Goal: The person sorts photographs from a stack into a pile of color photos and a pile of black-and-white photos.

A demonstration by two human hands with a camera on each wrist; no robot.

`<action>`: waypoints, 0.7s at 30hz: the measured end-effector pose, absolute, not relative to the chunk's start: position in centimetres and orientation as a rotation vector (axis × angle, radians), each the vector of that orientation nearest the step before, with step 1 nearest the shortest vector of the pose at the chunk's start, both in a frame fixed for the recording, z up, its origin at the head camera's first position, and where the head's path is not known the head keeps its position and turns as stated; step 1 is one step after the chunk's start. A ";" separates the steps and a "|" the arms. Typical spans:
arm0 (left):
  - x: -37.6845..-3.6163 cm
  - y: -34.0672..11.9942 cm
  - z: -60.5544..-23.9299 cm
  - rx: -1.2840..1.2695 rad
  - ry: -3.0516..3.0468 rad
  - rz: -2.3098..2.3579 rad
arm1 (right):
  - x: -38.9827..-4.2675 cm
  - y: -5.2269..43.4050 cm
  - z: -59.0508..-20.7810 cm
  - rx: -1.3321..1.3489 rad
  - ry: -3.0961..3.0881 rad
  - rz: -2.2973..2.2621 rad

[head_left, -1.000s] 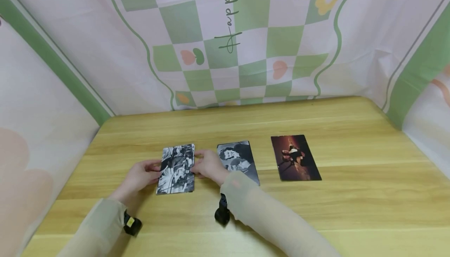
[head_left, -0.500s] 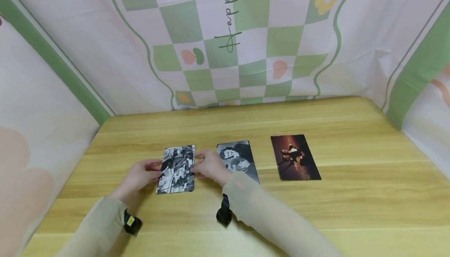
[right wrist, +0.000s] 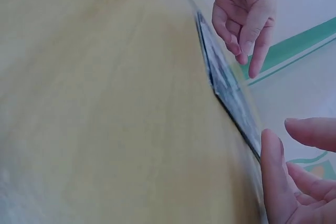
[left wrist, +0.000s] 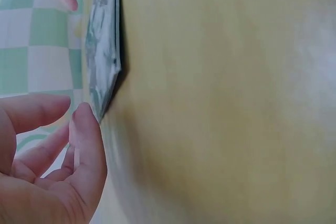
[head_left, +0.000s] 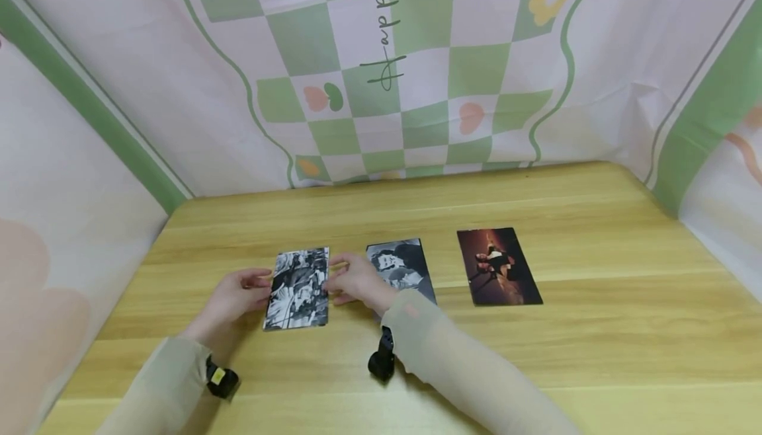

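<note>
A small stack of black-and-white photo prints lies on the table, its layered edge showing in the left wrist view. My left hand is at the stack's left side, fingers relaxed and slightly bent, fingertips right at the edge. From the opposite side, my right hand has its thumb and fingertips at the right edge. In the left wrist view the thumb overlaps the stack's near corner. The right wrist view shows the right thumb beside the stack's edge, with a gap between thumb and forefinger.
Another black-and-white photo print lies just right of my right hand, partly covered by it. Farther right is a dark reddish photo print. The wooden table ends at a checkered cloth behind.
The prints in the stack line up more evenly at the top right than a second ago. Both hands stay at its sides with only slight movement.
</note>
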State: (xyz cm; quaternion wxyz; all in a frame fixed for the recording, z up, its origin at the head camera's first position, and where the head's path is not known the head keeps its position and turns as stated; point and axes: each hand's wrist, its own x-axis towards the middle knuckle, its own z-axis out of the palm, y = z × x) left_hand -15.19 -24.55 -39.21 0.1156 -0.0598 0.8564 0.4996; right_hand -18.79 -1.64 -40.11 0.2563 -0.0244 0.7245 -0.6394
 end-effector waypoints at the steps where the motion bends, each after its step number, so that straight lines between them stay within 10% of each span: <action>1: -15.2 -24.5 -39.1 -0.172 2.514 1.458 | -18.8 -1.6 -40.0 -0.066 1.960 -1.738; 21: -14.4 -22.1 -37.3 -0.107 2.539 1.539 | -18.1 1.1 -37.8 -0.148 1.903 -1.820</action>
